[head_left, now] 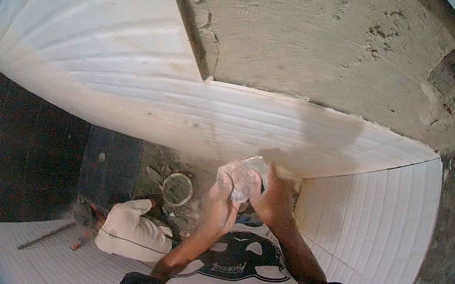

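Both my hands meet in front of my chest, close to the wall. My left hand point(221, 207) and my right hand point(270, 197) together grip a crumpled grey-white rag or cloth point(243, 175), dusty with mortar. The cloth is held just below the lower edge of the white ribbed wall tiles point(185, 105). Above those tiles is bare rough cement plaster point(327, 39).
Another person in a white shirt point(132, 234) crouches on the floor below left. A round bucket point(177, 189) stands on rubble beside them. White tiled wall point(381, 226) runs at the right, dark tiles point(12, 149) at the left. A thin rod point(46, 236) lies on the floor.
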